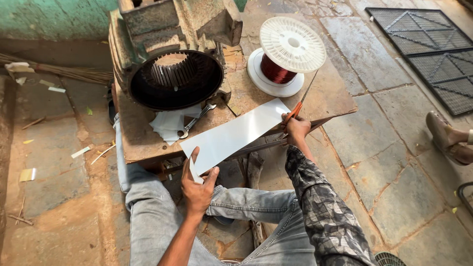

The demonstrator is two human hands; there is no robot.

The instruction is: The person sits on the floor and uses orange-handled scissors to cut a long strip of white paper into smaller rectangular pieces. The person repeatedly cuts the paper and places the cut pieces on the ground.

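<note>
While scissors [301, 101] cut, hands grip white sheet [235, 134].

views: one, worn on your head | facing: steeply down and forward over your lap to the low wooden board [148, 143] and stone floor [389, 162] | range: close, your left hand [197, 189] and right hand [297, 129] within arm's reach at centre | overlap: no second view here to share the scene

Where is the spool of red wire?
The spool of red wire stands on the low wooden table, right of the motor housing, just beyond the scissors.
</note>
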